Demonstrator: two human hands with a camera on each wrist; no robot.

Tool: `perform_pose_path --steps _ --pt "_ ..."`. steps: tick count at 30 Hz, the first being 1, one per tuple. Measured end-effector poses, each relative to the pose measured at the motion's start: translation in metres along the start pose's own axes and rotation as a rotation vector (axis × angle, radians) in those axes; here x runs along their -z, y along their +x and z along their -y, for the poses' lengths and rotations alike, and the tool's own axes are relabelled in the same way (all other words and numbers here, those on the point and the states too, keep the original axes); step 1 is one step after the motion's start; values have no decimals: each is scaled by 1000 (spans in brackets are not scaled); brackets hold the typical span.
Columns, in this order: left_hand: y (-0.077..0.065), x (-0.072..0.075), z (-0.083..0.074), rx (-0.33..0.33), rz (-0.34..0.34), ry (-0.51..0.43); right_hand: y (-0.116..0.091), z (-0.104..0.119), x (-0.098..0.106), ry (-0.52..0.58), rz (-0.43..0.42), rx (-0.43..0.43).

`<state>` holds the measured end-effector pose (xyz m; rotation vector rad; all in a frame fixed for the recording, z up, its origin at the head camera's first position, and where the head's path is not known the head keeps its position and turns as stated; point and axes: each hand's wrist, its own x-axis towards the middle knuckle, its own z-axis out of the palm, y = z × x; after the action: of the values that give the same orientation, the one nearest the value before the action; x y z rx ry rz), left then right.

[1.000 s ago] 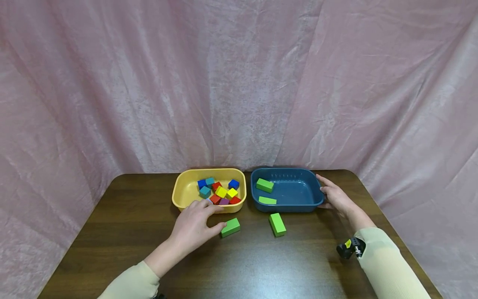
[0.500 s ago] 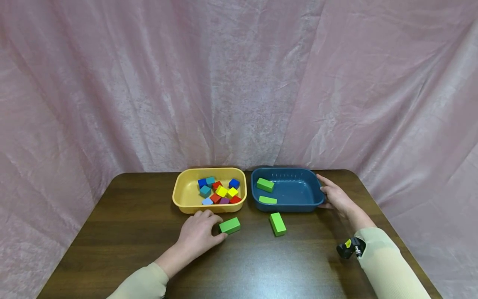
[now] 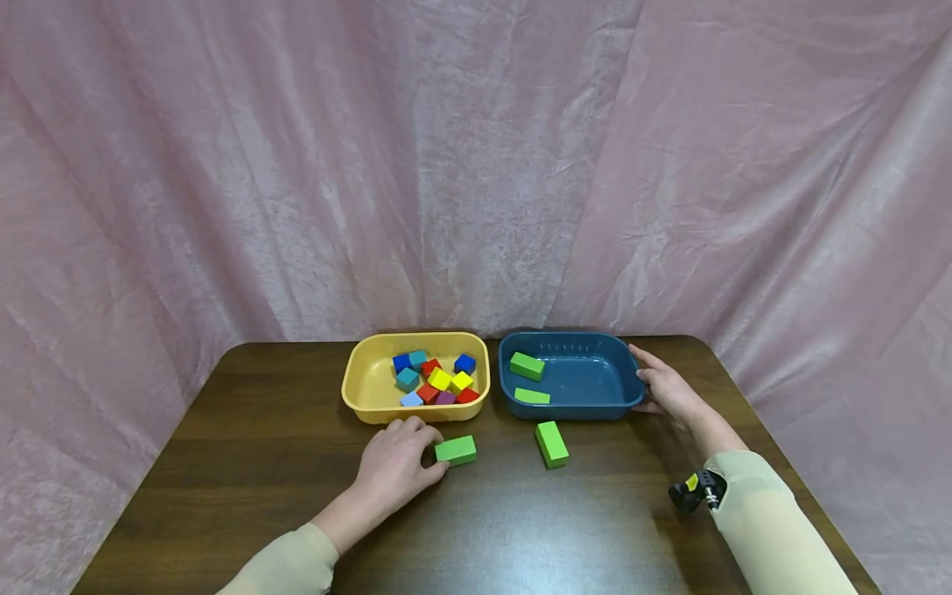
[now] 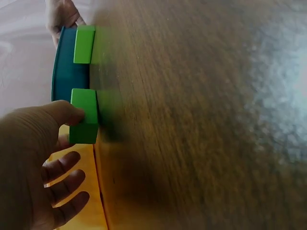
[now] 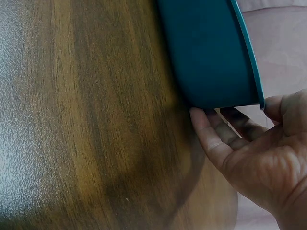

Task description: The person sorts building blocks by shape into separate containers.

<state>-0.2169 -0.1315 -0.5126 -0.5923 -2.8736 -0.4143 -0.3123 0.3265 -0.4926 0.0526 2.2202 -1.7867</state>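
My left hand pinches the left end of a green block between thumb and index finger. The block lies on the table, and the left wrist view shows the other fingers spread apart behind it. A second green block lies to its right, in front of the blue tray. Two more green blocks sit inside that tray at its left side. At the tray's right end, my right hand touches the outer wall with extended fingertips, the thumb by the rim.
A yellow tray stands left of the blue one, holding several small cubes in blue, teal, red, yellow and purple. Both trays sit at the back of the brown wooden table. A pink curtain hangs behind.
My left hand has come down and toward the near side, from above the yellow tray's front edge to the green block. The block has turned slightly. My right hand stays at the blue tray.
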Motion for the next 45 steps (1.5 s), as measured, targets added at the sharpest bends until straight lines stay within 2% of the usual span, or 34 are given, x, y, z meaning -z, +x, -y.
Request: perform_pose_path --steps 8,14,22,28,45 --pt "-3 1 2 -39 -19 -11 0 -2 2 -18 9 4" --pt "-6 8 -6 -91 -48 -40 2 -3 2 -4 7 6" --pt "-5 16 -16 -131 -98 -57 2 -5 3 -6 10 7" --pt "0 24 -23 -166 -150 -78 3 -5 2 -4 4 7" --pt "27 50 -39 -198 -208 -79 6 -7 4 9 9 21"
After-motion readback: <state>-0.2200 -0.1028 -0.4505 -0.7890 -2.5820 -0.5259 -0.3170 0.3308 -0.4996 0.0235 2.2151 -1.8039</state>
